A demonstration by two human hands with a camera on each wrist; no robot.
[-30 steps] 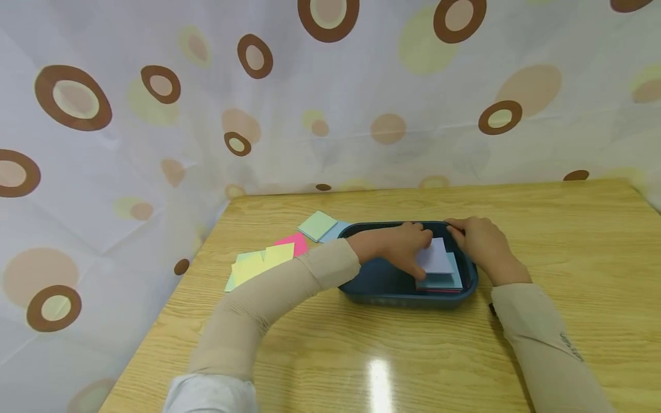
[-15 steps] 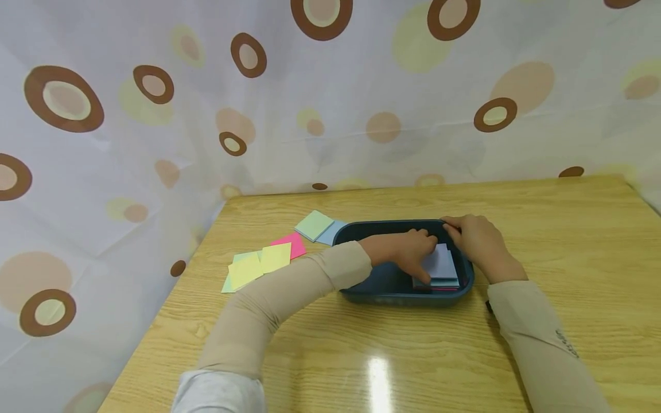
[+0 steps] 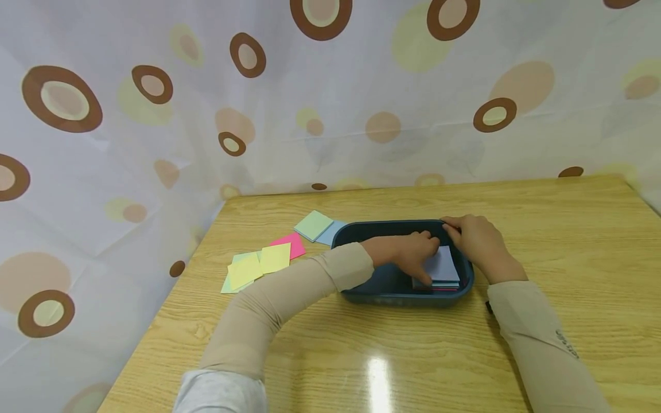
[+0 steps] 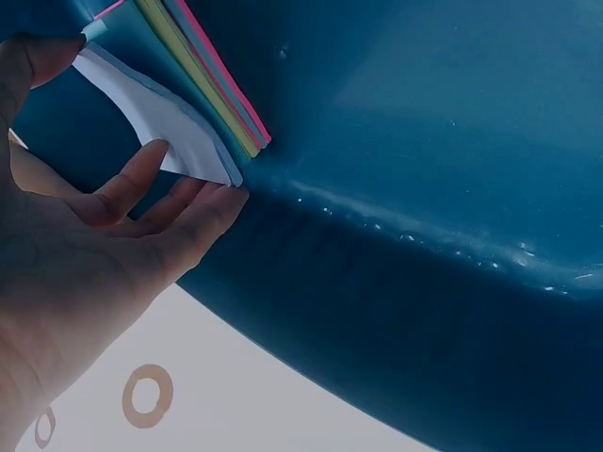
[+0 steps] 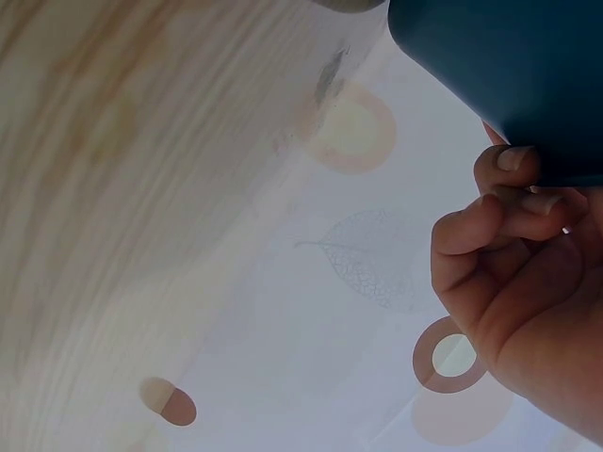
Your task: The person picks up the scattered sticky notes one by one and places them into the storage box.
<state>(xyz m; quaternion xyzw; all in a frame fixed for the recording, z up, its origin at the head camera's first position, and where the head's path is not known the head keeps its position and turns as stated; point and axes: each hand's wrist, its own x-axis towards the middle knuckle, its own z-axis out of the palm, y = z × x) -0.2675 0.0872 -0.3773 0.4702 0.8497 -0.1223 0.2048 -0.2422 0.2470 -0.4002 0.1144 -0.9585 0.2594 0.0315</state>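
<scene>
A dark blue plastic bin stands on the wooden table. Inside its right end, my left hand holds a lavender sticky note pad between thumb and fingers. That pad lies over a stack of other sticky notes, whose yellow, blue and pink edges show in the left wrist view. The pad bows slightly in the grasp there. My right hand grips the bin's rim at the far right corner, its curled fingers beneath the rim in the right wrist view.
Left of the bin lie loose sticky notes: yellow ones over pale green, a pink one, and a green pad on a blue sheet. A patterned curtain hangs behind the table.
My left hand has moved slightly right and nearer, bringing the lavender pad down more squarely over the stack. My right hand keeps its hold on the rim.
</scene>
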